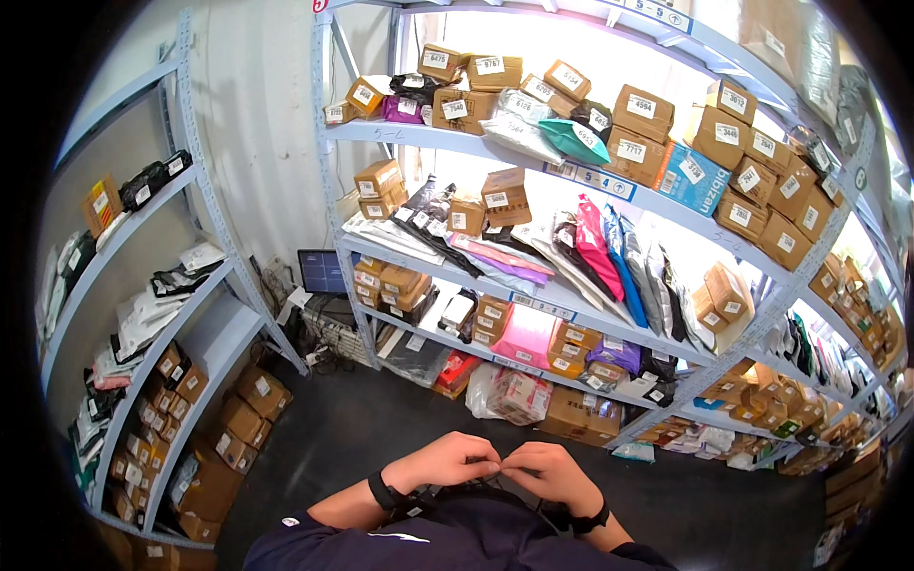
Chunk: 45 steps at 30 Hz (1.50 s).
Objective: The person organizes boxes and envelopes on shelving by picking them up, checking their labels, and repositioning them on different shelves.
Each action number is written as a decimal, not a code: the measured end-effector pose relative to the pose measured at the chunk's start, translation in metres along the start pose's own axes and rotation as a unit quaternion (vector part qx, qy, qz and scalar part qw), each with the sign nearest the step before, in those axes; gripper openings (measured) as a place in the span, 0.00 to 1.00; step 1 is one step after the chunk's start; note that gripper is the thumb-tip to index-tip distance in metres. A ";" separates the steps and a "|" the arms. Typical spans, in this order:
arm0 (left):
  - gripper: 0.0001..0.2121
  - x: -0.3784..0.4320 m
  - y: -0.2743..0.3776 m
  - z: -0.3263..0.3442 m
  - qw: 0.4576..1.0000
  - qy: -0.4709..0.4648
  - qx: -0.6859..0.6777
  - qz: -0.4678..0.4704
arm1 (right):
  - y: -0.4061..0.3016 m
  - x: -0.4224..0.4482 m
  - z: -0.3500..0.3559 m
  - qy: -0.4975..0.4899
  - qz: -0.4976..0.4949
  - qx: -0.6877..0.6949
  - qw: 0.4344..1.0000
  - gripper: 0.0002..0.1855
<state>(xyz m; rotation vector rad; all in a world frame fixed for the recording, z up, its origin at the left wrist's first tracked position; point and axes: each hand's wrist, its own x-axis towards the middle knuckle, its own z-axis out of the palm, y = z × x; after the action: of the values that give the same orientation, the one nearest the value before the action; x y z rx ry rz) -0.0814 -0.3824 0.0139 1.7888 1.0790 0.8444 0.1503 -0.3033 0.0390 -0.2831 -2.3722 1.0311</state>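
Observation:
My left hand [460, 460] and my right hand [546, 467] meet in front of my dark shirt [471, 535], low in the picture. The fingers of both are bent inward, and their tips touch or nearly touch. I see no object between them. Each wrist wears a black band, one on the left [385, 491] and one on the right [591, 519]. Beyond the hands, on the floor under the shelving, lie a large cardboard box [578, 415] and a pink-and-white wrapped parcel [520, 397].
Ahead stands a blue-grey metal shelving rack [457, 264] with labelled cartons and mailing bags. Another loaded rack [207, 164] curves along my left, with cardboard boxes [239, 428] at its foot. A monitor [321, 271] and tangled cables [314, 350] sit between them. The floor [321, 414] is dark.

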 end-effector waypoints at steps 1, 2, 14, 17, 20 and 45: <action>0.07 -0.001 0.002 -0.001 1.000 0.000 0.004 0.003 | -0.001 0.001 0.000 -0.001 0.002 -0.004 1.000 0.06; 0.07 -0.001 0.003 -0.001 1.000 0.000 0.007 0.006 | -0.002 0.001 0.000 -0.002 0.004 -0.009 1.000 0.06; 0.06 -0.003 0.001 -0.001 0.998 0.015 0.010 0.052 | 0.001 -0.001 0.005 -0.002 0.002 -0.023 1.000 0.07; 0.06 -0.005 0.005 -0.005 0.999 0.010 0.009 0.043 | -0.003 0.002 0.007 -0.002 0.010 -0.021 1.000 0.08; 0.06 -0.011 0.001 -0.006 0.999 0.015 0.015 0.050 | -0.006 0.004 0.011 -0.005 0.010 -0.020 1.000 0.08; 0.04 -0.170 -0.041 -0.100 0.980 0.193 0.046 -0.008 | -0.018 0.158 0.146 -0.138 -0.087 0.041 0.986 0.06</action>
<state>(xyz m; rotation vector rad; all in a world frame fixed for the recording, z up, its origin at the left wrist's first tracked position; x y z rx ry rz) -0.2485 -0.4947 -0.0023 1.7287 1.3954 1.1808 -0.0614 -0.3444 0.0306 0.1041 -2.5353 1.1408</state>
